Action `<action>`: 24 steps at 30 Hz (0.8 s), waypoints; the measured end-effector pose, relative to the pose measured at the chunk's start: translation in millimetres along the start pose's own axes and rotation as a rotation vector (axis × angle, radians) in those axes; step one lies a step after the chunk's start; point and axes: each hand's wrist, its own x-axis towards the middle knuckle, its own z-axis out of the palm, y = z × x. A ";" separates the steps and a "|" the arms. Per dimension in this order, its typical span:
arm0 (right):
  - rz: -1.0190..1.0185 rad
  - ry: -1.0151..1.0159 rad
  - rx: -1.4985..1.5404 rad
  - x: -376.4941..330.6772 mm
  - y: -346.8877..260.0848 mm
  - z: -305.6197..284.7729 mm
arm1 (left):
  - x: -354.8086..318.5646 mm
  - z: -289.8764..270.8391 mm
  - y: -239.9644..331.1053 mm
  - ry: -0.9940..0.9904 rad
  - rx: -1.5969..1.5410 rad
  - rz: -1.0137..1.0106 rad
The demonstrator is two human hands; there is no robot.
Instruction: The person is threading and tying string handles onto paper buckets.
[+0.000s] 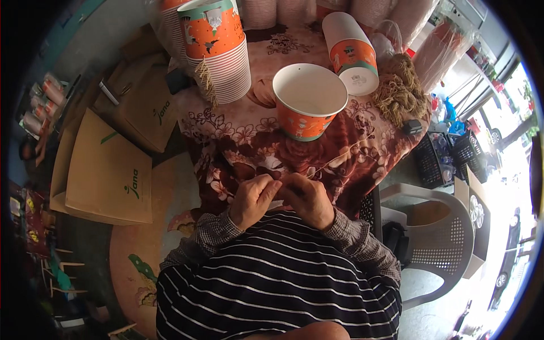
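Observation:
My left hand [253,199] and my right hand [313,200] meet in front of my body, at the near edge of the cloth-covered table. Both have curled fingers with the tips close together; whatever they may pinch is too small or hidden to make out. Just beyond them an orange and white paper bucket [303,126] stands upright, its inside bare. To its right, a white and orange paper bucket [347,48] lies tilted. At the left stands a tall stack of nested paper buckets [229,76], with strands of tan string [205,82] hanging down its side.
A tangled heap of tan string [401,93] lies at the table's right, near a small dark block [415,127]. Wrapped bucket stacks [259,12] line the back. Cardboard boxes [107,170] stand left; a grey plastic chair [436,243] and black crates [436,161] stand right.

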 end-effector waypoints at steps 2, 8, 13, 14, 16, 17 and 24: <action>-0.111 0.018 -0.150 -5.5 0.0 -4.8 | -1.2 2.6 2.1 -0.037 -0.015 0.008; -0.112 -0.017 -0.218 -38.4 12.7 -22.4 | -7.1 17.9 9.0 -0.255 -0.200 0.023; -0.076 0.040 -0.231 -47.0 22.9 -30.2 | -7.1 31.9 6.2 -0.300 -0.160 0.036; -0.076 0.047 -0.222 -46.4 24.5 -31.2 | -6.7 33.0 6.0 -0.298 -0.158 0.009; -0.145 0.047 -0.287 -45.7 27.8 -34.6 | -4.1 34.3 7.7 -0.302 -0.117 0.028; -0.142 0.054 -0.280 -45.8 30.3 -36.5 | -2.7 35.4 8.6 -0.296 -0.080 0.048; -0.213 0.055 -0.365 -46.8 44.4 -38.5 | 0.7 40.7 10.9 -0.287 -0.067 0.097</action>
